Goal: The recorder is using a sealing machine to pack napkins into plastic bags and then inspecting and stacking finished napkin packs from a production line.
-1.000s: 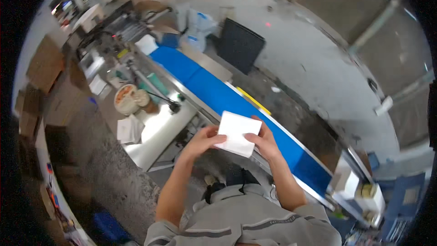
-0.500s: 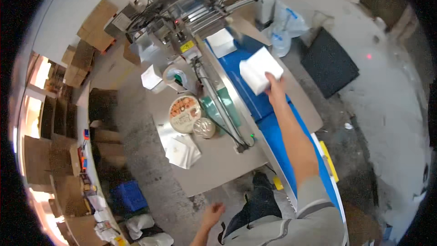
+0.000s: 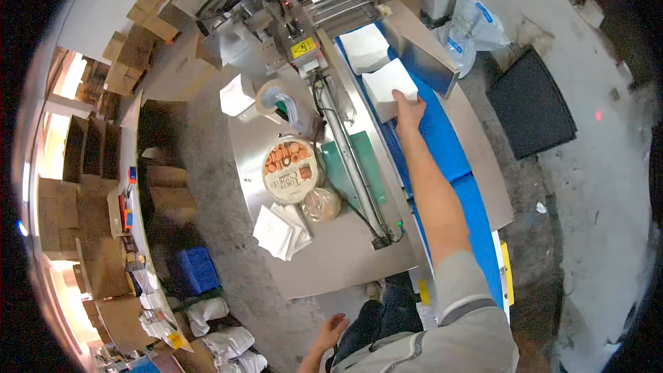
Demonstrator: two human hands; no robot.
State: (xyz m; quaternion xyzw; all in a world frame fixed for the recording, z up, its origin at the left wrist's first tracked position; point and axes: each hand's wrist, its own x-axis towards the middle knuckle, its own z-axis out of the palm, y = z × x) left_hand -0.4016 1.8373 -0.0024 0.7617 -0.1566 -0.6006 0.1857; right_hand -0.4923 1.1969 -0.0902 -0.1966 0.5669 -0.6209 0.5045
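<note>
My right hand (image 3: 410, 109) grips the near right side of a squarish white stack (image 3: 389, 86), which looks like folded paper napkins, low over the blue conveyor belt (image 3: 442, 135). Just beyond it lies a similar white stack (image 3: 364, 48) on the belt. My left hand (image 3: 333, 331) hangs by my leg, past the near edge of the steel table (image 3: 345, 273), empty, with its fingers loosely bent and apart. Several loose white napkins (image 3: 282, 231) lie on the table beside a round cookie tin (image 3: 290, 169) and a smaller round container (image 3: 321, 204).
A machine (image 3: 297, 21) with rollers and cables stands at the belt's far end. A metal guide plate (image 3: 421, 48) rises along the belt's right. A tape roll (image 3: 271, 100) and another white stack (image 3: 237, 95) sit on the table. A black panel (image 3: 532, 103) is at the right.
My right hand has carried the white stack leftward and down, close to the other stack on the belt. The view has shifted. My left hand still hangs low.
</note>
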